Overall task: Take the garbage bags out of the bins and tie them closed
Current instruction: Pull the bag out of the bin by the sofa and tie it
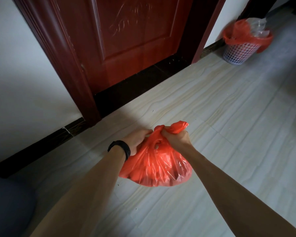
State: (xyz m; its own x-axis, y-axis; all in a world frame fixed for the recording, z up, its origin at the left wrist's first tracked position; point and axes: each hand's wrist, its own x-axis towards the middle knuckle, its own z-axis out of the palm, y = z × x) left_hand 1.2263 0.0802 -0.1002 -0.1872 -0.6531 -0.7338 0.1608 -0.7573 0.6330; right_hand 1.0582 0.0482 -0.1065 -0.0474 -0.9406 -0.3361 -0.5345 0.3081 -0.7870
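A full red garbage bag (156,165) rests on the pale tiled floor in front of me. My left hand (137,140), with a black band on its wrist, grips the bag's top on the left side. My right hand (175,136) is clenched on the other gathered flap, whose end sticks up past the fist. The two flaps meet between my hands. At the far right stands a white lattice bin (237,52) lined with another red bag (236,34), with clear plastic poking out of it.
A dark red door (135,36) in its frame stands straight ahead, with a dark threshold strip and dark skirting along the white wall (15,74). A dark blue-grey shape (9,207) fills the lower left corner.
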